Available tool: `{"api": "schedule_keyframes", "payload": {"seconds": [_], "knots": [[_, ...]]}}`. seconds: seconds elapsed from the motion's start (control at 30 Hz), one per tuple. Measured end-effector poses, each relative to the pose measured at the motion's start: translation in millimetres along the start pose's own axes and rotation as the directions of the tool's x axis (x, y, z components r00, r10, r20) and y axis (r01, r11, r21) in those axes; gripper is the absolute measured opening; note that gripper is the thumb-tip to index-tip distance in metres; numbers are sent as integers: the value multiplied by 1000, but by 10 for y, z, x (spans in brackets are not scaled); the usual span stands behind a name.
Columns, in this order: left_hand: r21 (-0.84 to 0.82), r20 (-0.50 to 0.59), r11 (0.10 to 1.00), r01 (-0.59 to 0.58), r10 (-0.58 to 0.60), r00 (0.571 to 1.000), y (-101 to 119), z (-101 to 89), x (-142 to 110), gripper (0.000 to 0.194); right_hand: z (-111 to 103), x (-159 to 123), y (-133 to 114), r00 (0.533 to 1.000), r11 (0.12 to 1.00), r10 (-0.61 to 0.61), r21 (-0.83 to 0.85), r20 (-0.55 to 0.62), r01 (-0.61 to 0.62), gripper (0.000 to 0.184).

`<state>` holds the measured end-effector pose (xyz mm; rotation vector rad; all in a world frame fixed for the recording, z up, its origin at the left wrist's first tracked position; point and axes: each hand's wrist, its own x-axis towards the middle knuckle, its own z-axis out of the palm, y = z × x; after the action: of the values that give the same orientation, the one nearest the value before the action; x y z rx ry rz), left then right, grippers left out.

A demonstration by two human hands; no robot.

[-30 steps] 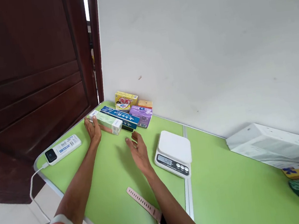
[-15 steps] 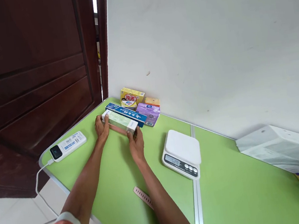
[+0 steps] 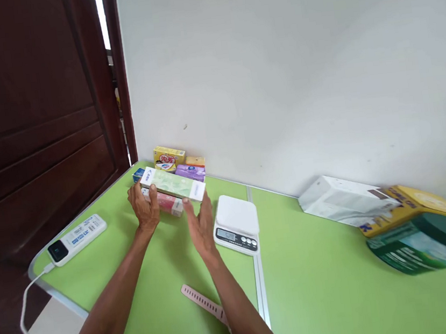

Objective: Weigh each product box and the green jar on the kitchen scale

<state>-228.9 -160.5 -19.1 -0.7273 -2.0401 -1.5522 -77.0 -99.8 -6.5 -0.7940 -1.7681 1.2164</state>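
A long green-and-white toothpaste box (image 3: 172, 185) is raised and tilted between my two hands. My left hand (image 3: 145, 206) closes around its left end, the thumb on the near side. At the right end, my right hand (image 3: 200, 221) grips it, thumb in front and fingers behind. Just under it a pink box (image 3: 164, 202) of similar shape shows, close to my left fingers; whether they touch it I cannot tell. Behind, a blue box (image 3: 139, 174) is mostly hidden. A purple pack (image 3: 191, 172), a yellow box (image 3: 168, 156) and an orange pack (image 3: 195, 161) stand by the wall.
A white kitchen scale (image 3: 236, 225) sits right of my hands. Near my right forearm lies a pink watch strap (image 3: 203, 302). A white device (image 3: 77, 239) with a cable is at the left. A white box (image 3: 344, 198), yellow box (image 3: 423, 205) and green container (image 3: 423, 245) stand at the right.
The green-and-white box has come up and tilted, uncovering more of the pink box and covering most of the blue one. The camera view has turned right.
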Motion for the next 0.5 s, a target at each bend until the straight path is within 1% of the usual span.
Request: {"api": "schedule_keyframes", "payload": {"seconds": [0.07,0.13,0.2,0.27,0.33,0.4,0.5], "knots": [[-77,85,995,-60,67,994,210,64,-153,55,-354,31,-37,995,999,-5,-44,-100,1,94],[-162,212,982,-97,130,968,399,163,-379,56,-765,27,12,982,995,23,-94,-189,-41,92],[-232,345,967,-106,184,920,550,280,-633,57,-1161,-12,130,965,985,54,-144,-257,-94,90],[-277,458,956,-94,217,862,650,396,-863,58,-1478,-67,287,954,972,71,-196,-292,-132,89],[-290,543,954,-71,225,809,695,499,-1035,58,-1680,-115,454,949,963,82,-223,-303,-154,87],[-277,604,960,-47,212,769,688,579,-1140,59,-1770,-142,605,953,965,84,-216,-291,-151,83],[-223,645,975,-19,162,747,613,650,-1198,58,-1778,-138,777,969,978,54,-183,-241,-99,76]]}}
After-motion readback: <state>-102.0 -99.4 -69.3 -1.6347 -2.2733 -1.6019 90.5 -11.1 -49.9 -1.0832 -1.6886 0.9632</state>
